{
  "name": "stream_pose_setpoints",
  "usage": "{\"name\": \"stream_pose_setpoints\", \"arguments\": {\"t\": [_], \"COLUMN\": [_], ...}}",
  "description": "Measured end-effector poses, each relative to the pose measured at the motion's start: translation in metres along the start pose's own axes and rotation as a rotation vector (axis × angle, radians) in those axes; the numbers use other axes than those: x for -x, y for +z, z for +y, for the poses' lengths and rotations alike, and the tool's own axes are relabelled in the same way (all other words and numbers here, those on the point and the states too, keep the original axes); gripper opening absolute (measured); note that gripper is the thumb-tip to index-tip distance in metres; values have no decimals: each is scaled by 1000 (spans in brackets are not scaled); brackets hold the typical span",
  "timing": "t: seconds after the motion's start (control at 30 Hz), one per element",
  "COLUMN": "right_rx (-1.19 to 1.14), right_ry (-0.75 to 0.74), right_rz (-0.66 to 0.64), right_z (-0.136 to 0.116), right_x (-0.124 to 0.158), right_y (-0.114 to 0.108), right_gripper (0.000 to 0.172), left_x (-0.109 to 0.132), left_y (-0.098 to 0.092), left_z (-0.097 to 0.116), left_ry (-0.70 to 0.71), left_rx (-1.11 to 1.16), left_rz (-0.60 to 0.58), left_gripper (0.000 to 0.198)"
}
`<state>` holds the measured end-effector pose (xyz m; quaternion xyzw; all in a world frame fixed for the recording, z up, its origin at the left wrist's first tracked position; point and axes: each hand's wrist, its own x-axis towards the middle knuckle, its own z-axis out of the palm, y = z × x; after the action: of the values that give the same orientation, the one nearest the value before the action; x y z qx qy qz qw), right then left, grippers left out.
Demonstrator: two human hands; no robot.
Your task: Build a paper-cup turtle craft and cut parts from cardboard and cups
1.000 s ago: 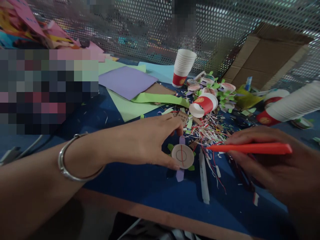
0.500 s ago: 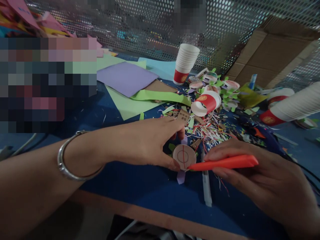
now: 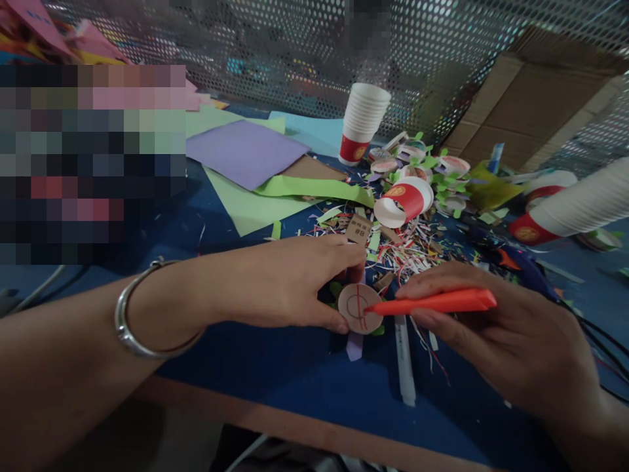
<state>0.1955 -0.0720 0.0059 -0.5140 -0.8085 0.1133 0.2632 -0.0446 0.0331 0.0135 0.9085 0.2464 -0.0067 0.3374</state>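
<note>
The left hand point(image 3: 280, 282) rests on the blue table point(image 3: 295, 373), its thumb and forefinger nearly closed and pinching a small paper disc point(image 3: 358, 308) between their tips. The right hand point(image 3: 501, 334) is curled tight around an orange marker point(image 3: 432, 302), whose tip touches the disc just beyond the left thumb. A white pen point(image 3: 404, 357) lies beside the right fingertips.

I see my left forearm point(image 3: 73, 354) stretched across the front, left hand point(image 3: 289, 282) palm down, thumb and forefinger pinching. My right hand point(image 3: 496, 334) sits opposite, fingers closed in a writing grip.
</note>
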Motion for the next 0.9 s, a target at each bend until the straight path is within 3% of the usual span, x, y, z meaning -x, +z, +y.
{"name": "stream_pose_setpoints", "arguments": {"t": [0.3, 0.4, 0.5, 0.6, 0.7, 0.77, 0.9], "right_rx": [-35, 19, 78, 43, 17, 21, 91], "right_ry": [-25, -12, 9, -19, -23, -26, -6], "right_rz": [64, 172, 267, 238, 189, 224, 301], "right_z": [6, 3, 1, 0, -1, -2, -4], "right_x": [1, 3, 5, 6, 8, 8, 8], "right_y": [7, 5, 3, 1, 2, 3, 3], "right_gripper": [19, 16, 15, 18, 19, 18, 15], "left_x": [-1, 0, 1, 1, -1, -2, -2], "left_y": [-1, -2, -2, -2, -1, -3, -14], "left_z": [-1, -1, 0, 6, 13, 13, -6], "left_ry": [11, 5, -2, 12, 64, 81, -54], "left_rx": [5, -8, -10, 53, 79, 22, -283], "left_rz": [-12, -2, 93, 218, 274, 313, 412], "left_gripper": [36, 38, 50, 57, 32, 14, 16]}}
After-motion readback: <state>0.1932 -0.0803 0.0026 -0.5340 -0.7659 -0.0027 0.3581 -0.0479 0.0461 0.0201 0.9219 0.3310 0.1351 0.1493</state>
